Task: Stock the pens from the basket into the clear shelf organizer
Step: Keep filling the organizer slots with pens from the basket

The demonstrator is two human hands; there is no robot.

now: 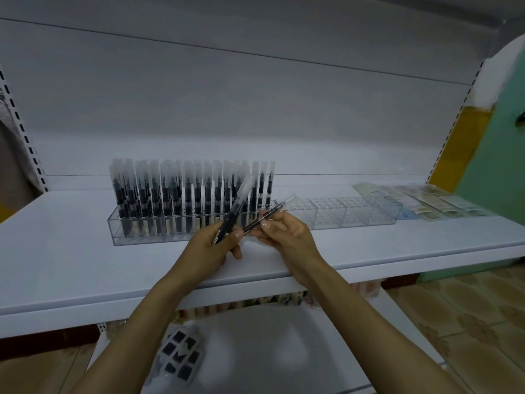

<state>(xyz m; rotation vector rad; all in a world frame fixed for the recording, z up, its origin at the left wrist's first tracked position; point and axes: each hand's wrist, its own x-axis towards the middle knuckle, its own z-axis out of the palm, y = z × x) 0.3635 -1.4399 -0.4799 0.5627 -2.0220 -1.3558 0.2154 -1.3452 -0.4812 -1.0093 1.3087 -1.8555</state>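
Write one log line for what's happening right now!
step: stocking pens | left hand: holds capped pen | right hand: pinches second pen | organizer: standing pens fill left part only

Both bare forearms reach up and forward from the lower edge of the view and converge, so the hands sit just beside each other. The left hand (211, 247) curls its fingers and thumb round the lower end of a black pen with a frosted clear cap (238, 206). The right hand (287, 234) pinches a slimmer black clear-capped pen (265, 218) between thumb and forefinger, with its other fingers curled beneath.
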